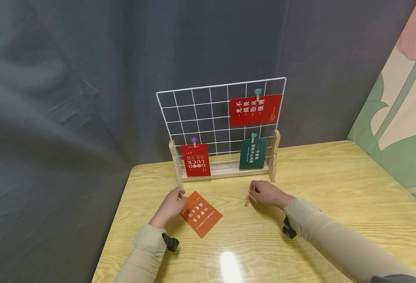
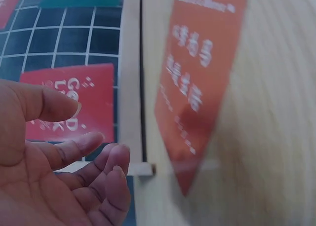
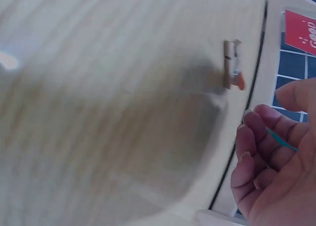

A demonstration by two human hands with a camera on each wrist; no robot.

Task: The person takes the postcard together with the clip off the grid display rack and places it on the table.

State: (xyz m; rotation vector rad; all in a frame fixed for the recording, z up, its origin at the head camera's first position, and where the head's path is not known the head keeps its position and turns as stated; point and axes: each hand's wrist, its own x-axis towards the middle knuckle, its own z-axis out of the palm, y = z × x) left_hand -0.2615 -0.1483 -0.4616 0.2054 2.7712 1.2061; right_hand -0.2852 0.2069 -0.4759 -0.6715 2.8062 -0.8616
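Note:
An orange card (image 1: 201, 215) with white writing lies on the table, turned at an angle. By its upper left edge is my left hand (image 1: 171, 205), fingers loosely bent and holding nothing; the left wrist view shows a gap between thumb and fingers. A small wooden clothespin (image 1: 247, 201) with an orange tip lies on the table. Just right of it hovers my right hand (image 1: 267, 193). In the right wrist view the fingers (image 3: 247, 142) are loosely bent, and the clothespin (image 3: 231, 65) is apart from them.
Behind stands a white wire grid (image 1: 213, 114) on a wooden base (image 1: 225, 172). Clothespins with heart-shaped tops hold a red card (image 1: 256, 111) high right, a green card (image 1: 253, 154) below it and another red card (image 1: 196, 160) low left. A dark curtain (image 1: 208, 43) hangs behind.

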